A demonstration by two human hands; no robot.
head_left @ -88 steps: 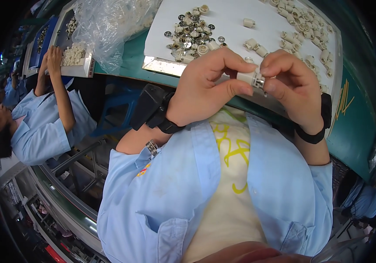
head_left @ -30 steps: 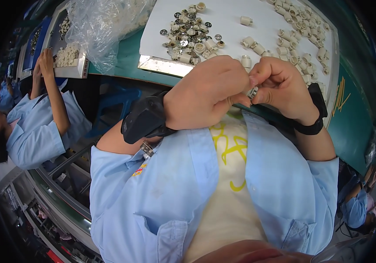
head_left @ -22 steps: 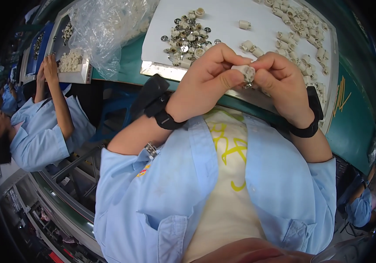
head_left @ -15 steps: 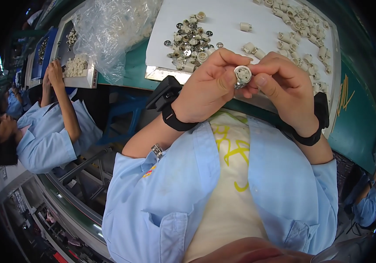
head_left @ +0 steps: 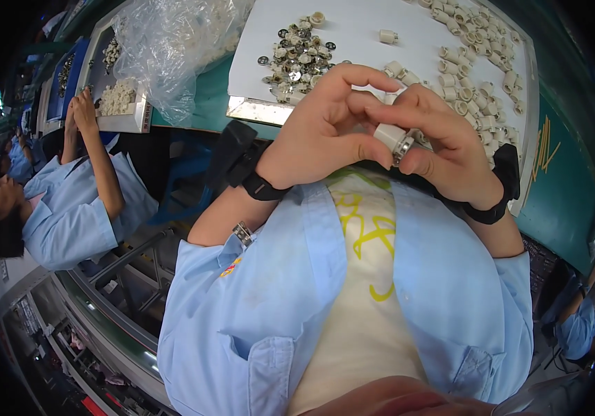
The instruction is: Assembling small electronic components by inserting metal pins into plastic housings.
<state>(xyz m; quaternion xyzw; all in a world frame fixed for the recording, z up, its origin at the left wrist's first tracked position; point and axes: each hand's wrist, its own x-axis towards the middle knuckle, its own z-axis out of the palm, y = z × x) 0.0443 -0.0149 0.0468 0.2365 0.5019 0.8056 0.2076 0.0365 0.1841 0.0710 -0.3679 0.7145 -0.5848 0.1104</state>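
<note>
A white cylindrical part like a lamp socket (head_left: 391,136), with a shiny metal end, is held between my two hands above the near edge of the tray. My left hand (head_left: 315,135) is closed on it, the thumb along its near side. My right hand (head_left: 446,142) also grips it, with the thumb close to the metal end. The fingers of both hands meet beyond the part and hide some of it. On the white tray (head_left: 360,59), a heap of small metal and white pieces (head_left: 297,59) lies beyond my left hand. Many matching white sockets (head_left: 474,52) are spread farther right.
A clear plastic bag (head_left: 165,62) lies on the green table left of the tray. At far left, a co-worker (head_left: 82,208) handles parts over another tray holding a white pile (head_left: 117,100). A blue stool (head_left: 190,184) stands between us. Another person's blue sleeve (head_left: 580,329) shows at right.
The socket has turned from its open round face showing to lying sideways, metal end toward lower right. It has come slightly nearer my body, and my fingers have shifted around it.
</note>
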